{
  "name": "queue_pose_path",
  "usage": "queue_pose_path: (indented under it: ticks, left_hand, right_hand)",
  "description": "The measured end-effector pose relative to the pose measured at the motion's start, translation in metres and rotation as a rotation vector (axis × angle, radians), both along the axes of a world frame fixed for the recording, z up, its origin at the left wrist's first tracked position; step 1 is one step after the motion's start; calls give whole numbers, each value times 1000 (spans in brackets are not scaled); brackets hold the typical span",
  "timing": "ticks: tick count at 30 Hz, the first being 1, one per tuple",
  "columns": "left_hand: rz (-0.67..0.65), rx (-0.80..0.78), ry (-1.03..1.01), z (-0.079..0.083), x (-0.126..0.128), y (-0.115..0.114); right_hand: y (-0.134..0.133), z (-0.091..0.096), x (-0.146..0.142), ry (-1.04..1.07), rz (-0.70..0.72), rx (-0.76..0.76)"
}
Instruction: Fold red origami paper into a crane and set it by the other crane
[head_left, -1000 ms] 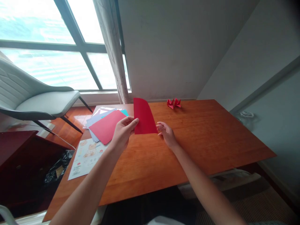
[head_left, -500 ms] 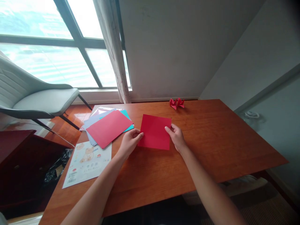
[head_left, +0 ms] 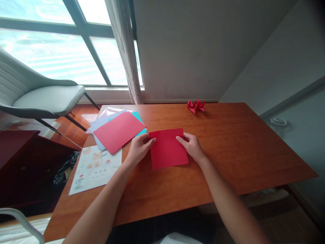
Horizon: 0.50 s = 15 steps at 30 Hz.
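A square sheet of red paper (head_left: 169, 150) is held over the table, flat and without visible folds. My left hand (head_left: 140, 145) pinches its upper left edge, thumb on top. On the opposite side, my right hand (head_left: 191, 145) pinches the upper right edge in the same way. Left of my left hand lies a fanned pile of coloured paper, with a red sheet (head_left: 120, 131) on top and blue sheets (head_left: 138, 117) beneath. Two folded red paper cranes (head_left: 196, 105) stand near the table's far edge.
The wooden table (head_left: 243, 145) stretches to the right. A white printed sheet with bear drawings (head_left: 98, 167) lies at its left edge. Beyond that side are a grey chair (head_left: 48, 98) and a dark red cabinet (head_left: 20, 169). A curtain (head_left: 124, 51) hangs by the window.
The red square has turned slightly, and both hands have shifted to grip it nearer its far corners. The camera view has tilted down a little.
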<state>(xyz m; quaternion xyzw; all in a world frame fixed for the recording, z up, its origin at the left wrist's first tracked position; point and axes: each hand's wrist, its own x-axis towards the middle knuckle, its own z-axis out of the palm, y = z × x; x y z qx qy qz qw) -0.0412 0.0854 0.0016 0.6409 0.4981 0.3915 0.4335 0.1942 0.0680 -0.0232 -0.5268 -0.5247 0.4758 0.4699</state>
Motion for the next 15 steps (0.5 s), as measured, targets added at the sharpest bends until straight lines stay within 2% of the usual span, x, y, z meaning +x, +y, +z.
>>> queue_pose_path:
  ticks: [3,6,10,12,13,15]
  left_hand:
    - [42,4,51,0,-1,1]
    - [84,86,108,-6,-2,1]
    - [208,398,350,-6,1,-3]
    - [121,545,455,0,5,-10]
    - [22,588,490,3,8,-14]
    - [-268,624,559,7,15,-23]
  right_hand:
    - [0,1,0,83,28,-26]
    - [1,-2,0,108,21,-20]
    - [1,-4,1,140,8,-20]
    - [2,-5,1,165,-1,-26]
    - [2,-5,1,170,-8,-30]
    - [2,-5,2,158,-16,-34]
